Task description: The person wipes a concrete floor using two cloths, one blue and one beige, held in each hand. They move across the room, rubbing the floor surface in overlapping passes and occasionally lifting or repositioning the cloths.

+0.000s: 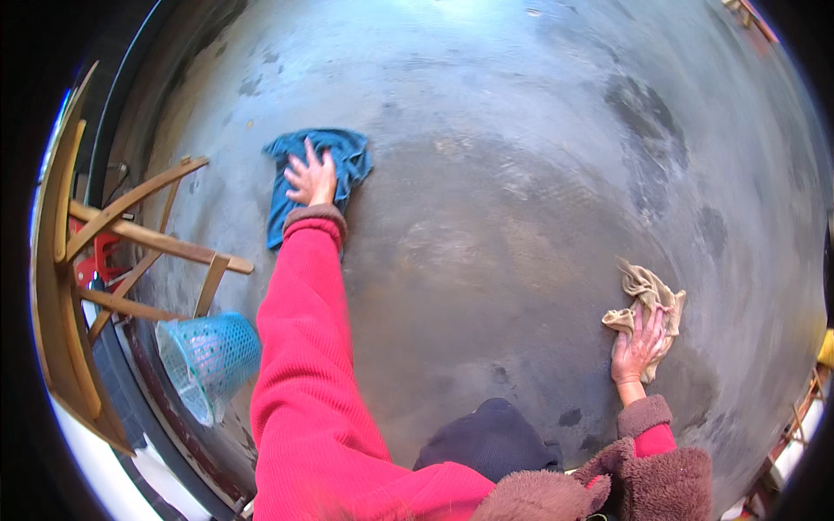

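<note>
My left hand lies flat with spread fingers on a blue cloth, which is rumpled on the grey concrete floor. Lower down, on the right, my right hand is closed over part of a crumpled beige cloth. That cloth also touches the floor; my palm and fingers hide some of it. Between my arms, a dark-clad knee shows at the bottom edge. Dark, wet-looking patches mark the floor around the cloths.
At the left stands a wooden piece of furniture with crossed legs. A light-blue perforated plastic basket sits below it, close to my left sleeve. Behind the legs is a red plastic object. A yellow thing shows at the right rim.
</note>
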`<state>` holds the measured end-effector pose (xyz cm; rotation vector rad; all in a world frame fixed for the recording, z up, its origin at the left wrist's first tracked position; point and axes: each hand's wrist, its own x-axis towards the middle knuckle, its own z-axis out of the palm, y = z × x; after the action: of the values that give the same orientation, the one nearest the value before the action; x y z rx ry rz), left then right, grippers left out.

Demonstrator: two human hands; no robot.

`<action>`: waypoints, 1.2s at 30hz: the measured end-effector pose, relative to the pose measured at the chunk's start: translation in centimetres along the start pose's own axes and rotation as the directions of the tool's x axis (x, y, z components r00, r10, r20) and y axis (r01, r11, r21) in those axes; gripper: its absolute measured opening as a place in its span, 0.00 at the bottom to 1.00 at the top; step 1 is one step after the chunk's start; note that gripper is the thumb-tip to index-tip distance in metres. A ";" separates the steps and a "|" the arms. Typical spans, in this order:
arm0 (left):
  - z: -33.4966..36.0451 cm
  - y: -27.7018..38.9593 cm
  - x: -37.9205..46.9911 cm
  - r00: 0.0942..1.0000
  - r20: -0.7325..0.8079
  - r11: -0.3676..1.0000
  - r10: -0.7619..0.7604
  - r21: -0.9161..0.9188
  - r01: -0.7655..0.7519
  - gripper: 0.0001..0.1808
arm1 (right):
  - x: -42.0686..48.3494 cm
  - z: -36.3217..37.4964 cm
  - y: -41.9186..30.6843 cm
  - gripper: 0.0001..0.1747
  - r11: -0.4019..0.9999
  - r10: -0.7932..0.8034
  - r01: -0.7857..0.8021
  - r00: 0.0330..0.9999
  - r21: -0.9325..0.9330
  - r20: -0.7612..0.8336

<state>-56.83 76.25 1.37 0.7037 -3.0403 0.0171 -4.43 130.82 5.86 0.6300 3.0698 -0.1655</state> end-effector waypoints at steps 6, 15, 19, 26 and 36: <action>-2.1 21.1 -14.6 0.688 -0.183 0.671 0.703 -0.151 -0.726 0.37 | -0.1 -0.2 -0.7 0.43 0.996 0.067 -0.066 0.998 0.066 -0.012; -7.8 21.7 -46.6 -0.035 -0.059 -0.060 0.998 -0.507 -0.860 0.36 | -1.8 1.1 -1.6 0.35 0.976 0.027 -0.027 1.000 0.218 0.004; -9.1 16.2 -48.1 -0.126 0.072 -0.073 0.989 -0.504 -0.861 0.36 | -6.0 -0.7 -0.7 0.34 0.946 -0.221 0.213 0.975 0.245 0.006; -7.6 19.4 -46.5 -0.109 0.017 -0.093 0.994 -0.391 -0.916 0.28 | 1.1 0.2 3.1 0.32 0.889 -0.390 0.381 0.921 0.253 -0.017; -5.8 41.9 -39.7 0.087 -0.009 0.083 0.996 -0.207 -0.975 0.34 | 24.5 -1.9 9.5 0.31 0.948 -0.221 0.262 0.950 0.181 -0.220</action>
<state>-39.47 131.36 5.99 -1.5845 -2.8006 -0.2635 -23.18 149.30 6.20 0.2803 3.3439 -0.4582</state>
